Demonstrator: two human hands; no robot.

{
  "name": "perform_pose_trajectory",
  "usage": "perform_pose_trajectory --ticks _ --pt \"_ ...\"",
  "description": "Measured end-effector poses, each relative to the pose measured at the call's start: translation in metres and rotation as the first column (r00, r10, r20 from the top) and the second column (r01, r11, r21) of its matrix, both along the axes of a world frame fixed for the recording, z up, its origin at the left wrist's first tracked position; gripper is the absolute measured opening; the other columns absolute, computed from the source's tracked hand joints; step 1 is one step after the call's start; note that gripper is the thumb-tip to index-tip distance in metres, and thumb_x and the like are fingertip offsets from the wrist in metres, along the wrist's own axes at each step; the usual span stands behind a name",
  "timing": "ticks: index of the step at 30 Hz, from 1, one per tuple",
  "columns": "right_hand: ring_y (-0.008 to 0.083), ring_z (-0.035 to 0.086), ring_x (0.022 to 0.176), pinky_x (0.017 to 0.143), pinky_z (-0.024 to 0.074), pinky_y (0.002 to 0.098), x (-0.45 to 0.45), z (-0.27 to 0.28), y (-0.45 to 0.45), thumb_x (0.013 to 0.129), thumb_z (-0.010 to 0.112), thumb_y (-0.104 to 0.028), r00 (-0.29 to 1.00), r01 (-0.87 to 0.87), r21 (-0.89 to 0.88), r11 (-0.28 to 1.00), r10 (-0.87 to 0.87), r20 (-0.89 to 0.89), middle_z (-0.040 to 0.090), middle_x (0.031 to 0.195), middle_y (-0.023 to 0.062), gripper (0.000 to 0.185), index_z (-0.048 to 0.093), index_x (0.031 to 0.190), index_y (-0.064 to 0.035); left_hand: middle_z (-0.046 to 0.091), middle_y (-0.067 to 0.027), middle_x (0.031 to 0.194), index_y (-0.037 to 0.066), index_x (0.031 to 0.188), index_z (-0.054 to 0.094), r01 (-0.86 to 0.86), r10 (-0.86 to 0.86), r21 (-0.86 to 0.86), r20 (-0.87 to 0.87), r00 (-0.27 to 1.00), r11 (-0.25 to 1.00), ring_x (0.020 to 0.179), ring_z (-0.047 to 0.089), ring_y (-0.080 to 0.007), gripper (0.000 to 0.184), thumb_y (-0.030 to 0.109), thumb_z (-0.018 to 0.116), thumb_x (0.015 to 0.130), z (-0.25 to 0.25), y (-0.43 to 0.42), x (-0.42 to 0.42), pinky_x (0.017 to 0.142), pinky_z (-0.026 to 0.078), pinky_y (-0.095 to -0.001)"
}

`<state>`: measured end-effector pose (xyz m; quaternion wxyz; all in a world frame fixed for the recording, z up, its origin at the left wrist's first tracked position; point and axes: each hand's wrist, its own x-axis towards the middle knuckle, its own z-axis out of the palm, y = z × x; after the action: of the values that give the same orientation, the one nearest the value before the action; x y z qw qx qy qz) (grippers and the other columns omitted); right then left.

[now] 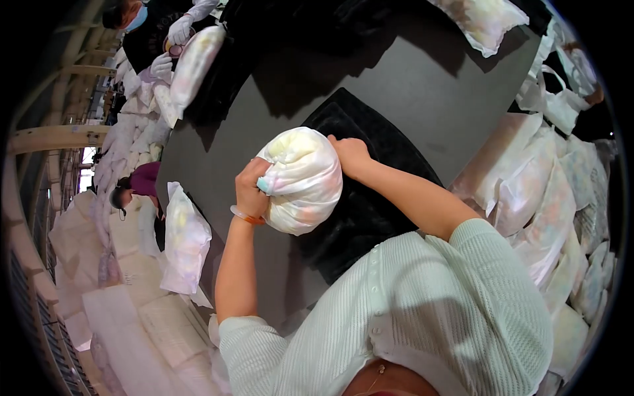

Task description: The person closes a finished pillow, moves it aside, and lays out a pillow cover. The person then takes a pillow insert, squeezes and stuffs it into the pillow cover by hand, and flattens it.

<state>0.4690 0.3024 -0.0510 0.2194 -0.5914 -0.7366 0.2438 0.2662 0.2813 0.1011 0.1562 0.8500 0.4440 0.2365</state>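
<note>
A round white bag (305,178), stuffed with something soft and faintly pastel-coloured, is between my two hands above the table. My left hand (253,189) is closed on its left side, the fingers pressed into gathered folds. At the bag's upper right edge my right hand (350,156) is closed, with its fingertips against the bag; what they pinch is partly hidden. Below both lies a black plush cloth (389,148), folded on the grey table (429,86). The bag covers part of this cloth.
A filled white bag (185,241) rests at the table's left edge, another bag (481,23) at the far side. Stuffed bags (528,198) pile up on the right. A gloved co-worker (155,39) handles a filled bag (197,69) at upper left; another person (140,181) is beyond the table's left edge.
</note>
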Motion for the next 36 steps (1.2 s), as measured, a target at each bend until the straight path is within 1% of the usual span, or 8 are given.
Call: perform_pose_trajectory --ticks 5,10,20,23,26,28,31,36 --pt "0.0324 0.068 0.075 0.066 0.0544 0.0408 0.006 -0.007 0.021 0.082 0.057 -0.020 0.989 -0.111 -0.016 0.994 0.112 0.094 0.069 0.084 0.0168 0.018 0.068 0.083 -0.0048 0.060 -0.0113 0.077 0.003 0.085 0.064 0.005 -0.004 0.053 -0.024 1.000 0.999 0.072 0.061 -0.0332 0.014 0.006 0.062 0.071 0.002 -0.011 0.005 0.063 0.048 -0.0342" --pt "0.0149 0.059 0.067 0.057 0.0522 0.0324 0.014 -0.022 0.035 0.081 0.066 -0.020 0.826 -0.191 -0.591 0.784 -0.196 -0.528 0.063 0.072 0.0056 0.016 0.061 0.076 -0.0064 0.060 -0.0109 0.076 0.004 0.082 0.064 0.050 -0.048 0.096 -0.019 0.999 0.994 0.070 0.061 -0.0316 0.014 0.009 0.065 0.069 -0.012 -0.033 -0.002 0.061 0.048 -0.0345" --pt "0.0202 0.064 0.072 0.066 0.0537 0.0342 -0.005 -0.016 0.020 0.078 0.062 -0.016 0.934 -0.132 -0.269 0.954 0.029 -0.356 0.063 0.069 0.0088 0.015 0.065 0.081 -0.0019 0.060 -0.0083 0.075 0.008 0.077 0.064 0.071 -0.059 0.181 -0.073 0.996 0.981 0.069 0.061 -0.0287 0.015 0.013 0.070 0.064 -0.020 -0.077 -0.004 0.061 0.049 -0.0353" --pt "0.0208 0.060 0.073 0.070 0.0488 0.0308 -0.010 -0.023 0.023 0.079 0.060 -0.018 0.587 -0.205 -0.575 0.792 -0.370 -0.720 0.064 0.077 0.0090 0.017 0.065 0.081 -0.0016 0.059 -0.0080 0.073 0.008 0.076 0.064 0.072 -0.055 0.177 -0.094 0.994 0.982 0.068 0.060 -0.0286 0.014 0.012 0.069 0.064 -0.022 -0.082 -0.005 0.060 0.048 -0.0354" --pt "0.0211 0.059 0.074 0.067 0.0474 0.0310 0.003 0.009 0.015 0.079 0.059 -0.016 0.209 -0.460 -0.708 0.536 -0.710 -0.672 0.063 0.083 0.0100 0.015 0.063 0.081 -0.0019 0.058 -0.0076 0.072 0.008 0.075 0.063 0.055 -0.036 0.144 -0.132 0.991 0.988 0.066 0.059 -0.0282 0.012 0.012 0.067 0.064 -0.019 -0.087 -0.005 0.059 0.048 -0.0350" --pt "0.0201 0.059 0.077 0.068 0.0476 0.0324 0.010 0.033 0.012 0.078 0.059 -0.015 0.361 -0.500 -0.666 0.554 -0.565 -0.742 0.061 0.083 0.0123 0.017 0.061 0.087 -0.0004 0.057 -0.0068 0.071 0.008 0.075 0.062 0.047 -0.028 0.136 -0.137 0.990 0.990 0.065 0.059 -0.0272 0.011 0.011 0.066 0.065 -0.019 -0.089 -0.005 0.057 0.047 -0.0345" --pt "0.0325 0.063 0.080 0.071 0.0504 0.0382 -0.002 0.041 0.017 0.073 0.065 -0.012 0.900 -0.074 -0.158 0.985 -0.002 -0.435 0.062 0.086 0.0166 0.029 0.056 0.099 -0.0007 0.056 -0.0058 0.070 0.008 0.077 0.061 0.067 -0.048 0.108 -0.167 0.985 0.992 0.064 0.059 -0.0264 0.012 0.009 0.064 0.065 -0.013 -0.082 0.006 0.055 0.047 -0.0345" --pt "0.0321 0.063 0.081 0.066 0.0510 0.0422 -0.011 0.041 0.042 0.071 0.067 -0.011 0.969 -0.203 0.431 0.879 0.245 -0.044 0.059 0.080 0.0158 0.024 0.055 0.090 -0.0049 0.055 -0.0054 0.070 0.009 0.079 0.061 0.123 -0.118 0.017 -0.159 0.980 0.992 0.064 0.059 -0.0268 0.015 0.004 0.061 0.064 -0.019 -0.068 0.018 0.055 0.046 -0.0354"
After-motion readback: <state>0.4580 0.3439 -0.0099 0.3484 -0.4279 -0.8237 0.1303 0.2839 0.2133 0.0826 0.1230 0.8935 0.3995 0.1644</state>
